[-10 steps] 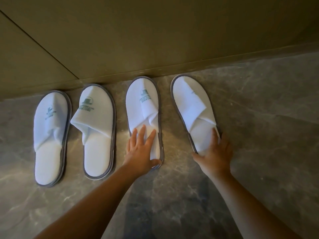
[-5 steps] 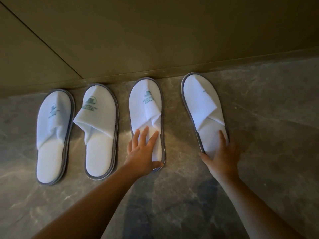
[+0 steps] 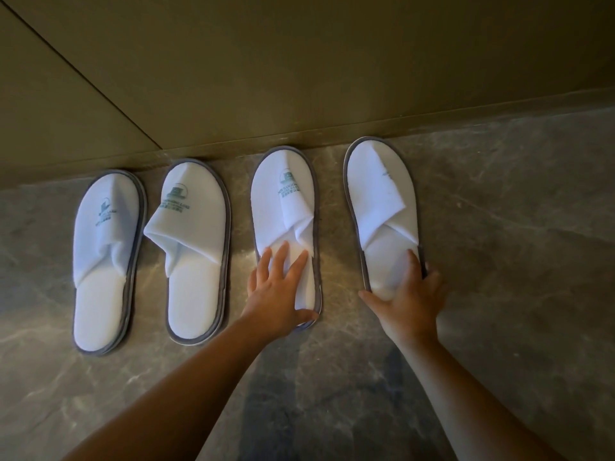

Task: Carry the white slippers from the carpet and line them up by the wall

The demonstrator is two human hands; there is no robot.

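Observation:
Several white slippers with grey rims lie in a row on the marble floor, toes against the wall's base. The leftmost slipper (image 3: 106,261) and the one beside it (image 3: 196,261) lie untouched. My left hand (image 3: 278,294) rests flat on the heel of the third slipper (image 3: 283,201), fingers spread and thumb hooked at the heel's edge. My right hand (image 3: 409,301) grips the heel of the rightmost slipper (image 3: 379,194), thumb on its left rim and fingers over the insole and right rim. This slipper stands further from its neighbour than the others do.
The olive wall (image 3: 299,78) with a narrow baseboard (image 3: 432,124) runs across the top, slanting up to the right. Grey veined marble floor (image 3: 515,261) stretches to the right of the row and in front of it. No carpet is in view.
The rightmost slipper has slid to the right under my right hand, away from the third slipper, and now points straighter at the wall. My left hand has stayed on the third slipper's heel.

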